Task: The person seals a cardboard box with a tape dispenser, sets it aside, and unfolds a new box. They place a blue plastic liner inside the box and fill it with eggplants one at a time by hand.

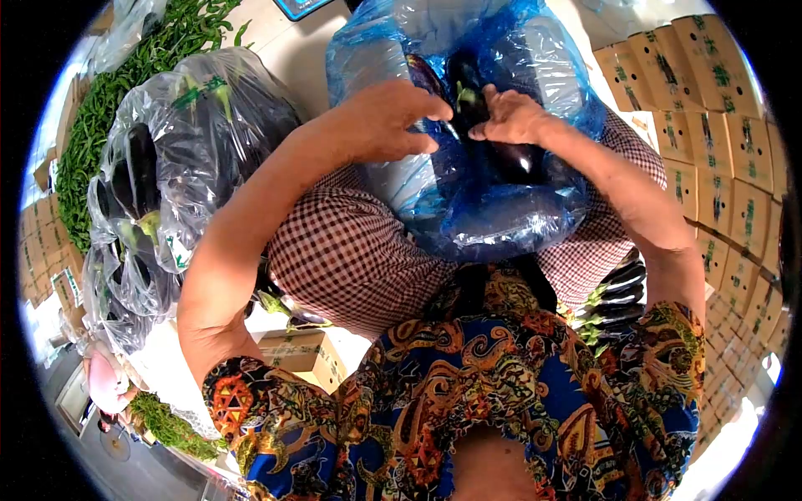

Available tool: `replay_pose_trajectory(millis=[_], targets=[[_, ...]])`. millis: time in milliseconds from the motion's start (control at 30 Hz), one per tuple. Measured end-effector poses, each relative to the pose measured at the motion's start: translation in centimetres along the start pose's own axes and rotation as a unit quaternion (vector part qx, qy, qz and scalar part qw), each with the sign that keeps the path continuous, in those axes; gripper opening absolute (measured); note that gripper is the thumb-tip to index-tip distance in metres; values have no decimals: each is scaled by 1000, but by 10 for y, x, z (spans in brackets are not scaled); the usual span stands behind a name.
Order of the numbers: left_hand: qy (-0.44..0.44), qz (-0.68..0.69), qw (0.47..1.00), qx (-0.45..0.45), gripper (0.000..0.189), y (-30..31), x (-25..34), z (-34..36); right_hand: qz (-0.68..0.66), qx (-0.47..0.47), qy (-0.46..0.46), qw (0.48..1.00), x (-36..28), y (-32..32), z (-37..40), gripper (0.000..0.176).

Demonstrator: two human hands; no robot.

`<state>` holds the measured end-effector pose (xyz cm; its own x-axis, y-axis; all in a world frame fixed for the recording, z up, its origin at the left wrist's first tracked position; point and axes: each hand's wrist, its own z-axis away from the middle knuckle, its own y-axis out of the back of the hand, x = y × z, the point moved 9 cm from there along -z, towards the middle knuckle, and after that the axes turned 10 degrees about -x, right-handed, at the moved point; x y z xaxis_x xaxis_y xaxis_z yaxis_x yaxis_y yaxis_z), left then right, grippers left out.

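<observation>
A blue plastic bag (514, 221) stands open between the knees, with dark purple eggplants (514, 159) inside it. My left hand (388, 121) hovers over the bag's left part, its fingers spread and curved, with nothing between them. On the right, my right hand (514, 117) reaches into the bag, its thumb and fingers apart, touching or just above an eggplant (468, 83) with a green stem end. Another eggplant (426, 75) lies near the fingertips of my left hand. The bag hides the lower eggplants.
Clear plastic bags (200, 125) full of eggplants stand at the left, beside a heap of green peppers (83, 159). Stacked cartons (710, 150) line the right side. More eggplants (614, 305) lie by the right leg, and a carton (305, 355) stands below the left arm.
</observation>
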<state>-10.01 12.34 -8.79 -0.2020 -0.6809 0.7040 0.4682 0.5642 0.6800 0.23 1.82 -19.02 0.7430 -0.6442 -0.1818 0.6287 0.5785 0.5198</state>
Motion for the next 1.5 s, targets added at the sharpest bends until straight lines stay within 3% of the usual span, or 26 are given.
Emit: replay_pose_trajectory(millis=[133,233,267,400,500,633,767,900,933,1033,1167,1200,1300,1367,1500], targets=[[-43,-33,997,51,40,-2,-10,-4,40,5,-37,999,-13,-6,3,83],[-38,-49,998,-10,40,-11,-10,-12,83,6,-48,995,-17,-17,-3,78],[-37,-39,999,9,40,-9,-13,-10,85,49,-19,995,-22,-14,1,71],[-55,-21,995,86,38,-10,-16,-7,28,83,-59,994,-3,-8,-5,66],[-52,-22,995,83,36,-10,-19,-9,33,90,-63,993,-5,-15,-19,68],[-15,-54,998,35,34,-13,-17,-15,17,8,-72,997,-4,-36,-16,71],[-44,15,990,137,33,11,-17,-10,9,18,-72,997,6,-26,-15,77],[88,135,972,171,31,23,-32,1,6,20,-73,997,11,-46,-28,79],[74,143,961,226,29,28,-33,9,18,22,-68,997,10,-44,-25,77],[154,141,911,356,29,41,-51,42,40,44,-53,997,5,-37,-19,73],[233,138,843,464,25,36,-89,100,59,108,-40,992,-18,4,-3,59],[235,32,851,468,24,43,-75,112,50,97,-37,993,-26,15,2,55],[263,-116,836,468,30,55,-60,163,78,89,23,993,-41,24,0,45],[308,-236,792,471,38,79,-49,209,86,123,68,986,-42,23,0,48],[504,-376,663,407,51,101,-60,301,124,69,30,989,-20,-2,-8,58]])
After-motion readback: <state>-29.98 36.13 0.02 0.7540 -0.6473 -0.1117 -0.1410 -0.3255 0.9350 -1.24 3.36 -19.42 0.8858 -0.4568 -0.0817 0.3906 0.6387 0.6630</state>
